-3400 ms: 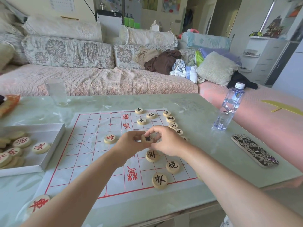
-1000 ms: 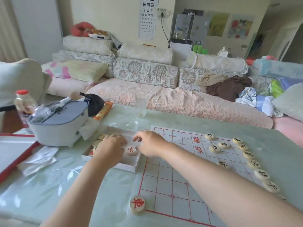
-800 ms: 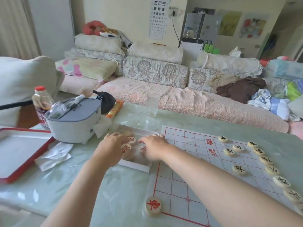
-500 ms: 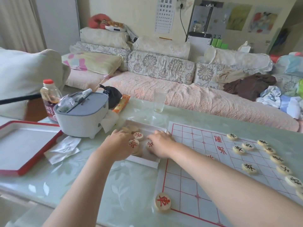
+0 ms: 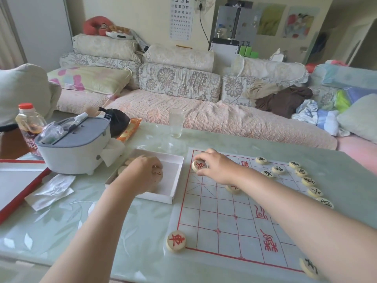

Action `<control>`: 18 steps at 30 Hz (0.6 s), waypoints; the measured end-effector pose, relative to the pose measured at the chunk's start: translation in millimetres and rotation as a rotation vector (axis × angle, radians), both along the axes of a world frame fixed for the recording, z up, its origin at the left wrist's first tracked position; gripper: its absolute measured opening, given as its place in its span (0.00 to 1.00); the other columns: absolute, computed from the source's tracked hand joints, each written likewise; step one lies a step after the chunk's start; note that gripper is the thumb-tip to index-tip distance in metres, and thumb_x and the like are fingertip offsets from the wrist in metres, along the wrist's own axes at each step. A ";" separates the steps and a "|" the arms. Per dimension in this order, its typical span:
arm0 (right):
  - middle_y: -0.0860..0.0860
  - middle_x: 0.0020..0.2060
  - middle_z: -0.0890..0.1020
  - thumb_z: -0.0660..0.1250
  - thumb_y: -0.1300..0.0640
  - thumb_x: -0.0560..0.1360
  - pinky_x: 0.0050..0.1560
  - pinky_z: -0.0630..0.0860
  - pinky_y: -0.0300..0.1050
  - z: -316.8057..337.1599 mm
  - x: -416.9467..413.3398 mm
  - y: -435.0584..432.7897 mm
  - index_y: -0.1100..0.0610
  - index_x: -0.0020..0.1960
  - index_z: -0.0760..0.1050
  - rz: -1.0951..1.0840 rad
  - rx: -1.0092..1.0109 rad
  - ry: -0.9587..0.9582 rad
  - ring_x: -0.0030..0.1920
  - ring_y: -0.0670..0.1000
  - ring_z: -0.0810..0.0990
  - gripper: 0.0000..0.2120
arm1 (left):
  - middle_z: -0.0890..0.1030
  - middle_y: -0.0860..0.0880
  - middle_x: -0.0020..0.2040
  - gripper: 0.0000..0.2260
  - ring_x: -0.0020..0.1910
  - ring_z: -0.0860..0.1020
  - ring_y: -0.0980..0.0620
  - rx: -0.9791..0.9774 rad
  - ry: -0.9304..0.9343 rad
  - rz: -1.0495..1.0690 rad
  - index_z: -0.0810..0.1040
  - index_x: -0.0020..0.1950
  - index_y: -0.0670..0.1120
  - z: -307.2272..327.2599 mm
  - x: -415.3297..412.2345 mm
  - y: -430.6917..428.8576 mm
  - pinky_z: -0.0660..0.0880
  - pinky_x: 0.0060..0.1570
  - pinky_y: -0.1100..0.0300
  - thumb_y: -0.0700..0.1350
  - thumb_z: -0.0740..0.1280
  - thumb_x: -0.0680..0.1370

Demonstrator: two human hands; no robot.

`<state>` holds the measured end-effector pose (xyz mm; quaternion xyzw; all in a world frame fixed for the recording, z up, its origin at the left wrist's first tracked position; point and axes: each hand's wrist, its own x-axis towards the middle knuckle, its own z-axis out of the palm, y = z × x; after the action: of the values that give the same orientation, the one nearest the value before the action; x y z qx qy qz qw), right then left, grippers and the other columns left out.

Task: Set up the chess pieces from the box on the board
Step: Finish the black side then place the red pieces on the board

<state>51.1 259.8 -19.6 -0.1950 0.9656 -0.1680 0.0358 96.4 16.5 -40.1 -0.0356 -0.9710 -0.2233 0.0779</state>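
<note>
A white paper board [image 5: 224, 225] with red grid lines lies on the table. The white box [image 5: 175, 176] stands just left of it. My left hand [image 5: 142, 176] is down inside the box, fingers curled over a red-marked piece among several wooden discs. My right hand [image 5: 216, 166] holds a red-marked piece [image 5: 198, 165] tilted above the board's far left corner. Another red-marked piece [image 5: 176, 241] lies at the near left corner. Several black-marked pieces [image 5: 308, 181] line the board's right edge.
A grey-lidded white appliance [image 5: 75, 148] and a sauce bottle [image 5: 28, 127] stand left of the box. A red-rimmed tray [image 5: 12, 190] and crumpled tissue [image 5: 52, 190] lie at the near left. An empty glass [image 5: 177, 123] stands behind the box. A sofa runs behind the table.
My right hand has lifted a red-marked piece out of the box and carried it right, over the board's far left corner. My left hand has stayed in the box.
</note>
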 end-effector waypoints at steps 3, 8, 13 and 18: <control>0.49 0.63 0.72 0.71 0.49 0.75 0.59 0.67 0.43 2.2 14.9 35.6 0.49 0.70 0.71 -0.067 0.000 -0.021 0.63 0.51 0.73 0.25 | 0.80 0.52 0.46 0.07 0.37 0.76 0.55 0.166 -0.040 -0.073 0.77 0.53 0.53 8.4 3.0 34.6 0.69 0.29 0.64 0.43 0.65 0.77; 0.43 0.54 0.78 0.73 0.46 0.71 0.46 0.71 0.38 -9.9 51.5 76.9 0.46 0.60 0.73 -0.112 -0.021 -0.098 0.49 0.43 0.77 0.20 | 0.81 0.54 0.48 0.07 0.41 0.77 0.54 0.192 -0.106 -0.151 0.79 0.51 0.55 4.4 8.0 89.8 0.70 0.35 0.64 0.45 0.68 0.74; 0.42 0.53 0.79 0.74 0.47 0.69 0.53 0.77 0.43 -22.9 72.7 95.0 0.46 0.55 0.76 -0.122 -0.014 -0.145 0.53 0.45 0.78 0.16 | 0.80 0.56 0.48 0.07 0.43 0.76 0.54 0.174 -0.126 -0.210 0.78 0.48 0.58 -2.0 11.1 125.2 0.72 0.39 0.63 0.47 0.68 0.74; 0.40 0.53 0.79 0.73 0.46 0.69 0.53 0.75 0.39 -34.1 89.9 104.4 0.45 0.54 0.77 -0.131 -0.086 -0.157 0.53 0.44 0.78 0.15 | 0.78 0.59 0.46 0.10 0.39 0.76 0.57 0.181 -0.173 -0.239 0.78 0.53 0.59 -8.3 18.2 138.9 0.74 0.32 0.66 0.45 0.65 0.75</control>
<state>141.0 364.3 -53.7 -0.1189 0.9625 -0.2260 0.0917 114.6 155.5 -48.4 -0.1243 -0.9388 -0.3198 -0.0301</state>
